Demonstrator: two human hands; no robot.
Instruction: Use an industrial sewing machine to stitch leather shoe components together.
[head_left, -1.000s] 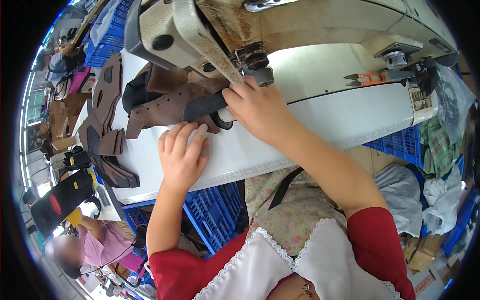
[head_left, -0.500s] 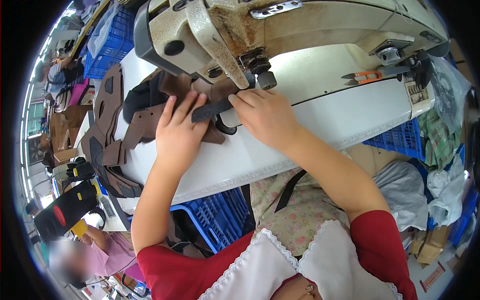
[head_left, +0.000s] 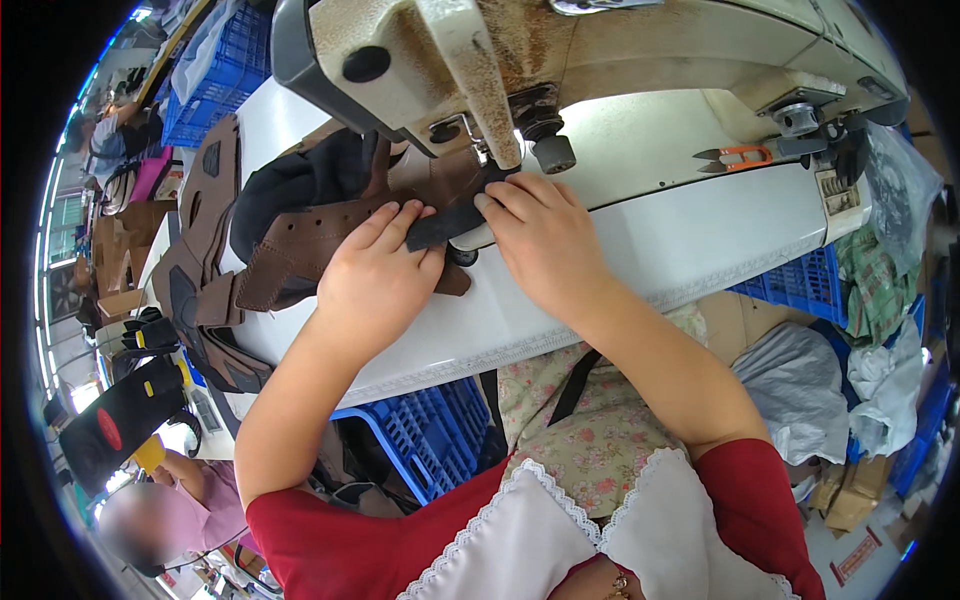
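A brown leather shoe upper (head_left: 305, 240) with eyelet holes and black lining (head_left: 290, 190) lies under the head of a sewing machine (head_left: 480, 95). My left hand (head_left: 380, 270) is bent over its near part, fingers drawn together, gripping it beside the end of a black strip (head_left: 447, 226). That strip runs along the upper toward the needle area. The other end of the strip is pinched by my right hand (head_left: 545, 240), with fingertips just below the presser area. The needle itself and the undersides of both hands' grips are hidden.
Stacked brown upper pieces (head_left: 205, 240) lie at the table's left. Orange-handled thread snips (head_left: 735, 158) rest on the machine bed at right. A blue crate (head_left: 430, 435) stands below the table edge. A co-worker in pink (head_left: 215, 500) sits at lower left.
The upper and strip have shifted slightly in view, and more of the black lining shows. My left hand's spread fingers have drawn together. The right hand still pinches the strip.
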